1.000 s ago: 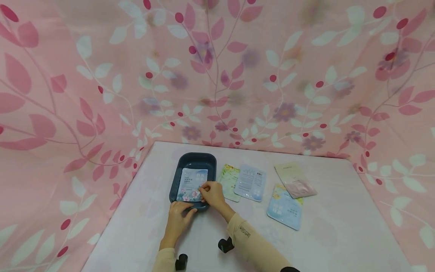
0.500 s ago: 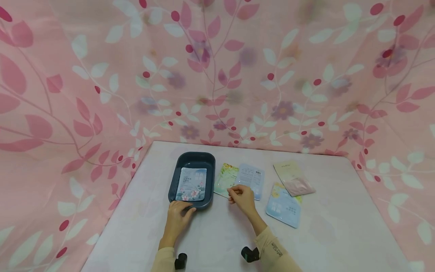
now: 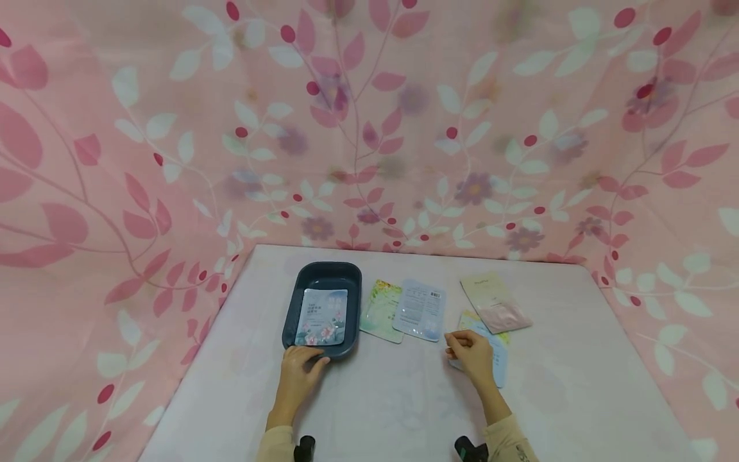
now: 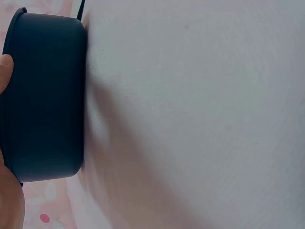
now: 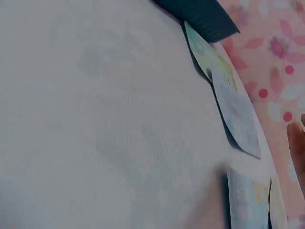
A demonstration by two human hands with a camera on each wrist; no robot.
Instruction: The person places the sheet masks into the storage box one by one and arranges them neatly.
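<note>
At the near end of the dark blue rectangular tray (image 3: 355, 301), my left hand (image 3: 297, 375) grips the rim; in the left wrist view its thumb tip lies against the tray's outer wall (image 4: 45, 100). Inside the tray lies a blue sachet (image 3: 323, 314) with pink flowers, face up. My right hand (image 3: 475, 356), fingers loosely bent and holding nothing, is over a light blue sachet (image 3: 499, 366) with a yellow corner, covering part of it. A beige and pink sachet (image 3: 496, 305) overlaps that one's far edge.
Between the tray and my right hand lie a green sachet (image 3: 381, 314) and a pale blue sachet (image 3: 421, 309) with printed text and a barcode, edges overlapping. A pink floral cloth (image 3: 369, 160) rises behind and beside the white table (image 3: 392, 410).
My right hand has let go of the flowered sachet in the tray and moved right, past the green and pale blue sachets. My left hand stays at the tray's rim.
</note>
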